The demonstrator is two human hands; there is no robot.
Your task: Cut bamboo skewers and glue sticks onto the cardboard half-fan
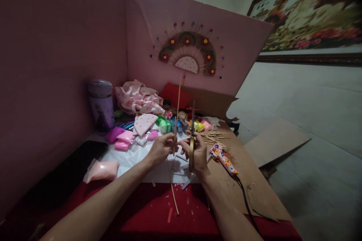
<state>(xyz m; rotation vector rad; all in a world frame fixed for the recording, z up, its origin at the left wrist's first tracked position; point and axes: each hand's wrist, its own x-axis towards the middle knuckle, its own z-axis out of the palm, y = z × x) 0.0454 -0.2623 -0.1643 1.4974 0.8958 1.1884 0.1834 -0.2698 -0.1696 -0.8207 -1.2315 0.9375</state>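
Thin wooden sticks (178, 96) stand nearly upright in my left hand (161, 150), pinched between its fingers over the white sheet. My right hand (200, 158) is wrapped around a pair of scissors (192, 147) with gold-coloured handles and dark blades pointing up and away. The two hands are close together, the scissors just right of the sticks. Below them another thin stick (174, 199) crosses onto the red cloth (141, 203), where small white scraps and a red strip lie. To the right, a bundle of sticks (212, 136) rests on brown cardboard.
A flower-patterned glue gun (224, 160) with a black cord lies on the cardboard (249, 192). Packets of coloured clay (103, 169), dotted cloth (138, 98) and a purple tumbler (101, 105) are at left. Behind, a pink board (232, 56) carries a fan-shaped decoration (186, 64).
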